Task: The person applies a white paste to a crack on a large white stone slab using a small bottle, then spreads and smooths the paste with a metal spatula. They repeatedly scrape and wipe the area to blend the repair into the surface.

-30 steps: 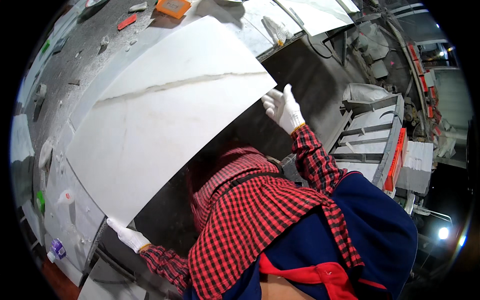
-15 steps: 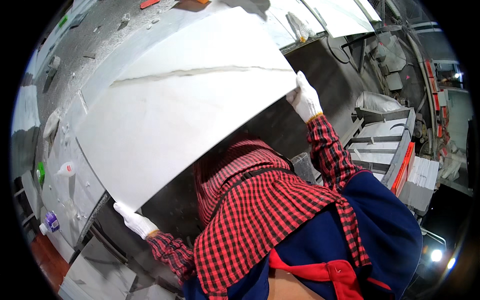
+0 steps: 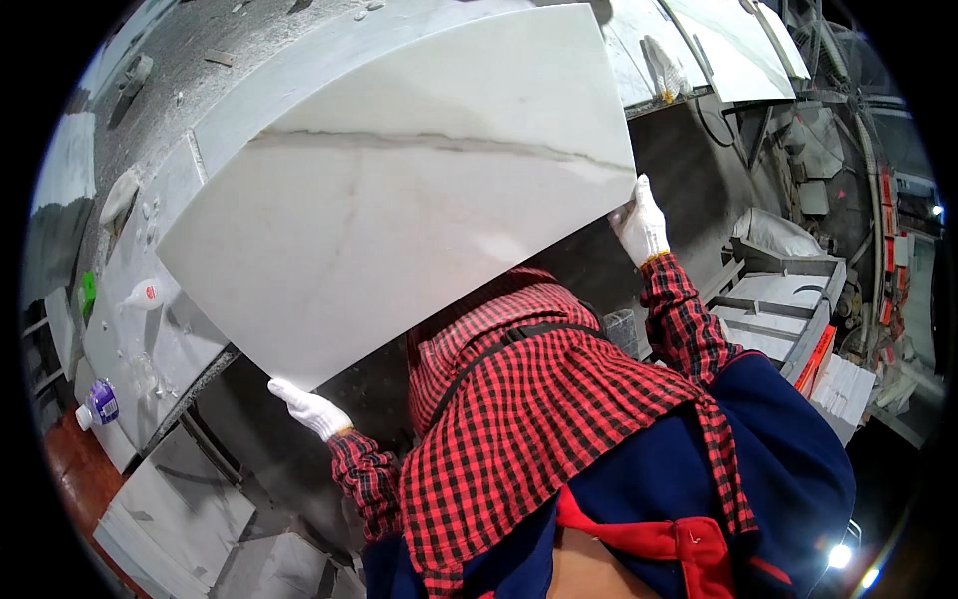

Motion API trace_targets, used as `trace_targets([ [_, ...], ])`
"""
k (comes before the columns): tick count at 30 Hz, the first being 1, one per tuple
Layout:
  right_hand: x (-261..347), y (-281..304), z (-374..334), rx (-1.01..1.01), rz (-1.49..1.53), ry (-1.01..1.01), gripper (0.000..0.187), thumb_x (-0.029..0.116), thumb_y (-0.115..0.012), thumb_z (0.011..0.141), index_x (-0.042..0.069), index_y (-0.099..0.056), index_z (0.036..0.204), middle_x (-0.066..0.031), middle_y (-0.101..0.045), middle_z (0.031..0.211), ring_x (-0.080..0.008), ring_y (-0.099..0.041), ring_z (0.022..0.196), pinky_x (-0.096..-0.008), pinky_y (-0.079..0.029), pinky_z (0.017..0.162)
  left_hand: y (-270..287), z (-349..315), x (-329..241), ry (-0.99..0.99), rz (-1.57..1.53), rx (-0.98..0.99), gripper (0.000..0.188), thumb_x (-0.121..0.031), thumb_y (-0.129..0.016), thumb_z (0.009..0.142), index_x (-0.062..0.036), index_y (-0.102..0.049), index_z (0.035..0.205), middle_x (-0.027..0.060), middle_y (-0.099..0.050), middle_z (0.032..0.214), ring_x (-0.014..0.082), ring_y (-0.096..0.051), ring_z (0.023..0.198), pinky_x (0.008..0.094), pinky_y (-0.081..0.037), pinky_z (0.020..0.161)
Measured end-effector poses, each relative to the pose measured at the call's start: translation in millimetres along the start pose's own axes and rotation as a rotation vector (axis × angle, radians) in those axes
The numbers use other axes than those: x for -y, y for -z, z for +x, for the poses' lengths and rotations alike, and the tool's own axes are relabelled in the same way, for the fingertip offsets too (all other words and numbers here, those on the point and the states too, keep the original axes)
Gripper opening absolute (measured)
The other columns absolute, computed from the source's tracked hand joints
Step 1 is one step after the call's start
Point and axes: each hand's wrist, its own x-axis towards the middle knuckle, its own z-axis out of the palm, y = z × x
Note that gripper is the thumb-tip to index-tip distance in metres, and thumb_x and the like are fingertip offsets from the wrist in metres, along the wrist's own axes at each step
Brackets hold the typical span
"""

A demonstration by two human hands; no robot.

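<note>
A large white marble-patterned slab (image 3: 419, 230) with a grey-brown vein spans the space between my hands, over the near edge of the workbench. My left hand (image 3: 309, 407), in a white glove, is closed on its near left corner. At the right corner my right hand (image 3: 640, 222), gloved too, grips the edge with the thumb on top; the fingers underneath are partly hidden. The slab's far side overlaps the pale bench top (image 3: 269, 100), and I cannot tell whether it rests there.
On the bench at left stand a white bottle (image 3: 148, 294) and a purple-labelled bottle (image 3: 100, 405). A loose white glove (image 3: 665, 68) lies at the far right near more slabs (image 3: 743, 50). A metal rack (image 3: 788, 299) stands on the right; stacked slabs (image 3: 180, 509) lie lower left.
The slab and both my hands sit further right in the view, and the surroundings have shifted right as well. The slab's face looks greyer. My grip is unchanged.
</note>
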Motion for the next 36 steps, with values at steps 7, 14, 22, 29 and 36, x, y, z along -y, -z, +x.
trace_targets([
  [7, -11.9, -12.7, 4.2, -0.12, 0.151, 0.017, 0.051, 0.051, -0.049, 0.101, 0.01, -0.057, 0.131, -0.0053, -0.06, 0.131, -0.0246, -0.056, 0.118, -0.0423, -0.044, 0.099, -5.2, -1.2, 5.8, 0.03, 0.106, -0.102, 0.083, -0.062, -0.03, 0.102, 0.0074, -0.037, 0.146, 0.022, -0.039, 0.152, 0.031, -0.041, 0.14, 0.0385, -0.03, 0.115],
  [14, 3.5, 0.5, 9.0, -0.345, -0.354, 0.165, 0.043, 0.042, -0.053, 0.1, 0.006, -0.067, 0.12, -0.0096, -0.067, 0.121, -0.0237, -0.064, 0.107, -0.0364, -0.049, 0.095, -7.6, -3.9, 10.6, -0.028, 0.125, -0.145, 0.073, -0.053, -0.031, 0.105, 0.0061, -0.038, 0.146, 0.0215, -0.042, 0.151, 0.0295, -0.045, 0.137, 0.0386, -0.033, 0.114],
  [22, 60.8, -118.7, -71.9, 0.116, -0.884, 1.074, 0.021, 0.013, -0.065, 0.094, 0.005, -0.072, 0.112, -0.0112, -0.072, 0.104, -0.0192, -0.068, 0.095, -0.0295, -0.052, 0.086, -3.8, -0.3, 16.8, -0.072, -0.121, -0.149, 0.074, -0.054, -0.037, 0.104, 0.0101, -0.046, 0.139, 0.0168, -0.05, 0.146, 0.0218, -0.05, 0.13, 0.0328, -0.035, 0.111],
  [29, 0.7, -207.9, -119.5, 1.179, -1.039, 0.386, 0.037, 0.037, -0.063, 0.096, 0.014, -0.068, 0.125, -0.0115, -0.066, 0.126, -0.0231, -0.058, 0.121, -0.0371, -0.044, 0.105, -3.9, 3.1, 18.3, 0.005, -0.108, -0.116, 0.069, -0.052, -0.035, 0.105, 0.006, -0.046, 0.142, 0.0159, -0.05, 0.146, 0.0225, -0.052, 0.128, 0.0342, -0.036, 0.109],
  [36, 3.9, -57.6, -10.1, 0.987, -0.853, -0.135, 0.033, 0.032, -0.062, 0.097, 0.004, -0.07, 0.112, -0.0081, -0.07, 0.1, -0.0145, -0.065, 0.09, -0.0266, -0.05, 0.077, 0.1, 10.3, 36.2, 0.007, -0.13, -0.099, 0.074, -0.057, -0.038, 0.103, 0.0062, -0.047, 0.141, 0.0149, -0.053, 0.143, 0.0219, -0.051, 0.127, 0.0343, -0.036, 0.109],
])
